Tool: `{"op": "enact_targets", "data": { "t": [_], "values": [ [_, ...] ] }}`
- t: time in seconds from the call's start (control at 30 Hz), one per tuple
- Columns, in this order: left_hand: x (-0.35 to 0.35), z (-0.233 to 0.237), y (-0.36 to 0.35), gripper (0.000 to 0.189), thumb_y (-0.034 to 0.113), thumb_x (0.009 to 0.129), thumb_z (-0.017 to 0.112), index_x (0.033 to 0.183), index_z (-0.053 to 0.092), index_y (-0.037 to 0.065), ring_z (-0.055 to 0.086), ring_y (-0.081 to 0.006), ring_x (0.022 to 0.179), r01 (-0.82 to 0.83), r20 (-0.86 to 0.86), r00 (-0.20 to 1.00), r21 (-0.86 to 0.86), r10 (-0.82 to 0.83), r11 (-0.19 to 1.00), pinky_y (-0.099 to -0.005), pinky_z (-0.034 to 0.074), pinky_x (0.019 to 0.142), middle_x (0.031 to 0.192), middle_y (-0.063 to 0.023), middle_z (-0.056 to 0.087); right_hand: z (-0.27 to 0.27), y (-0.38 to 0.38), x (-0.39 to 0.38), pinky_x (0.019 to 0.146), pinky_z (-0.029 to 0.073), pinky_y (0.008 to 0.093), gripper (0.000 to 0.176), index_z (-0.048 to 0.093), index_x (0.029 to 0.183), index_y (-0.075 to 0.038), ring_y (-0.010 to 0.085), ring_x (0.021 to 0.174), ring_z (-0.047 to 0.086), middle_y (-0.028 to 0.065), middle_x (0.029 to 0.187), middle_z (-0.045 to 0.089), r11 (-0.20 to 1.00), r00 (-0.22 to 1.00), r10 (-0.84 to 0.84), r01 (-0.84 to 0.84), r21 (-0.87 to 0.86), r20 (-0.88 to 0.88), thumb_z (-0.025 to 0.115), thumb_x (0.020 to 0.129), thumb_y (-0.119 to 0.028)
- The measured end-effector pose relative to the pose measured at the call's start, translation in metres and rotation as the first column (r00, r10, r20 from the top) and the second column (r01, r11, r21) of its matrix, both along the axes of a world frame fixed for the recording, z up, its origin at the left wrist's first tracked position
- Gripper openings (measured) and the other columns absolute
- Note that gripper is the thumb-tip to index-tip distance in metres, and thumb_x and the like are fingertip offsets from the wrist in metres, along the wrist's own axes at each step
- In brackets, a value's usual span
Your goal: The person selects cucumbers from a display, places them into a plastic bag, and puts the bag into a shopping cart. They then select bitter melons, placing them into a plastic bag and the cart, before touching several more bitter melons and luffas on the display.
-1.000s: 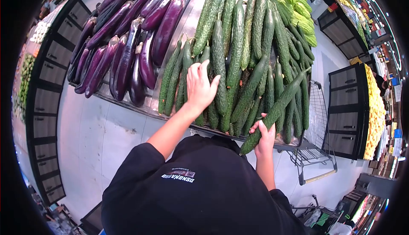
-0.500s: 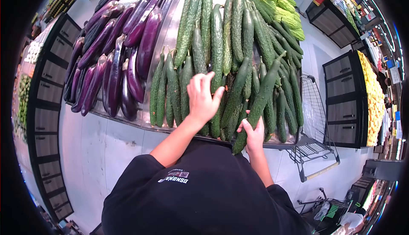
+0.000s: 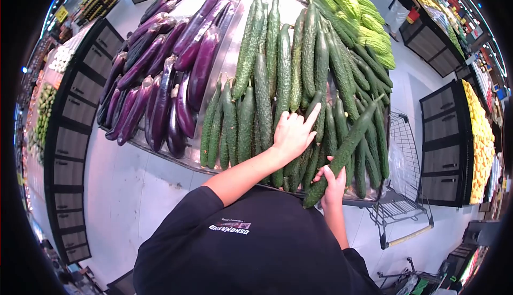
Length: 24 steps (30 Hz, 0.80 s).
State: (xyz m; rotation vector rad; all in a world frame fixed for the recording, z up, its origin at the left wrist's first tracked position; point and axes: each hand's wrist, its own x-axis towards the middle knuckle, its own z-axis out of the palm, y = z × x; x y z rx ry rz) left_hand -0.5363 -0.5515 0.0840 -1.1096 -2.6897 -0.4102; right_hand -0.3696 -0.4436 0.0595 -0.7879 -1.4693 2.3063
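head view: sloped metal display (image 3: 224,60) of cucumbers, pale floor (image 3: 133,183) open below its front edge. left hand (image 3: 293,134) lies flat on the heap, fingers spread. just right of them, right hand (image 3: 334,180) fingers wrap the long cucumber (image 3: 350,142) at its lower end; wire cart (image 3: 401,134) stands farther right.

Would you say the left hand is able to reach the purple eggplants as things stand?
Probably yes: the left hand is free on the cucumbers, and the eggplants lie open alongside.
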Motion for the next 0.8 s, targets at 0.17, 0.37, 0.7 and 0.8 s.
{"op": "enact_targets", "data": {
  "t": [0.17, 0.37, 0.7, 0.8],
  "values": [
    [0.006, 0.019, -0.010, 0.082, 0.031, 0.082, 0.071, 0.153, 0.037, 0.008, 0.058, -0.0238, 0.080, 0.046, -0.086, 0.996, 0.229, -0.027, 0.972, -0.0518, 0.035, 0.105, 0.078, -0.0065, 0.056, 0.013, 0.005, -0.003, 0.062, 0.051, 0.0291, 0.037, 0.048, 0.129, -0.003, 0.0155, 0.066, 0.058, 0.0066, 0.080, 0.058, 0.999, 0.999, -0.024, 0.025, -0.026, 0.025, 0.059, 0.094, -0.009],
    [-0.069, 0.147, -0.057, 0.074, 0.033, 0.083, 0.065, 0.150, 0.044, 0.011, 0.058, -0.0273, 0.086, -0.035, -0.284, 0.951, 0.303, 0.126, 0.952, -0.0522, 0.035, 0.105, 0.082, -0.0117, 0.061, 0.012, 0.013, -0.002, 0.062, 0.053, 0.0307, 0.038, 0.048, 0.130, -0.004, 0.0161, 0.066, 0.060, 0.0072, 0.081, 0.059, 0.998, 1.000, -0.007, 0.008, -0.065, 0.016, 0.061, 0.095, -0.009],
    [-0.282, 0.106, -0.088, 0.070, 0.043, 0.090, 0.062, 0.152, 0.040, 0.019, 0.064, -0.0269, 0.095, -0.361, -0.492, 0.837, -0.169, 0.239, 0.917, -0.0431, 0.043, 0.085, 0.088, -0.0105, 0.068, 0.007, 0.004, -0.005, 0.062, 0.052, 0.0300, 0.039, 0.048, 0.130, -0.003, 0.0156, 0.067, 0.059, 0.0067, 0.081, 0.059, 0.996, 0.999, -0.033, 0.035, -0.085, 0.016, 0.062, 0.094, -0.010],
    [-0.309, 0.082, -0.093, 0.064, 0.045, 0.093, 0.060, 0.149, 0.044, 0.018, 0.059, -0.0271, 0.114, -0.394, -0.588, 0.768, -0.120, 0.255, 0.911, -0.0443, 0.043, 0.085, 0.093, -0.0117, 0.069, 0.008, 0.004, -0.007, 0.063, 0.052, 0.0298, 0.040, 0.048, 0.131, -0.002, 0.0153, 0.067, 0.059, 0.0067, 0.081, 0.059, 0.996, 1.000, -0.029, 0.030, -0.082, 0.011, 0.063, 0.094, -0.010]
  ]
}}
